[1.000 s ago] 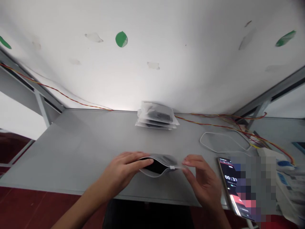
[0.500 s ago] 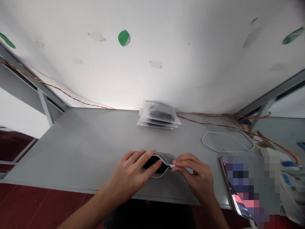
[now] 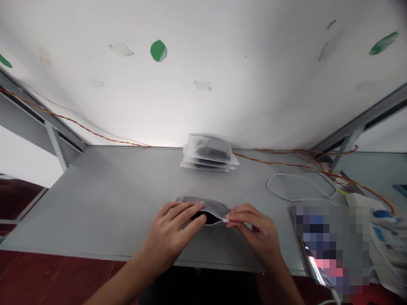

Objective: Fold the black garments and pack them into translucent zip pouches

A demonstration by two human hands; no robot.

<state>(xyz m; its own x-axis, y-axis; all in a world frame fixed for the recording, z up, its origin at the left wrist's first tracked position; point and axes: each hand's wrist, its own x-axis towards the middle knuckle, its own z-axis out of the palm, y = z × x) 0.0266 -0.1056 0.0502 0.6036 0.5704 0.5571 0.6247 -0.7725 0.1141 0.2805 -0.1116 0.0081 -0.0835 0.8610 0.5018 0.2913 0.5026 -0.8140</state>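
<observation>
A frosted zip bag (image 3: 218,206) lies over the front half of the table, its mouth facing me and gaping in the middle. Something black (image 3: 212,218) shows inside; its kind is hidden. My left hand (image 3: 171,228) grips the left part of the mouth, fingers on top and thumb at the opening. At the right corner, my right hand (image 3: 259,228) pinches the bag by its small white zip slider. Behind the bag, a stack of similar filled zip bags (image 3: 211,148) sits against the wall.
To the right lie a looped white cable (image 3: 280,195) and a phone (image 3: 319,271) with a blurred-out screen. Red and yellow twisted wires (image 3: 280,164) run along the back. White packages (image 3: 381,241) stand at the far right. Grey metal rails (image 3: 57,142) frame the table (image 3: 104,199).
The bag's mouth has narrowed and flattened, and more of its upper face shows. Both hands keep their holds. The whole view has shifted slightly.
</observation>
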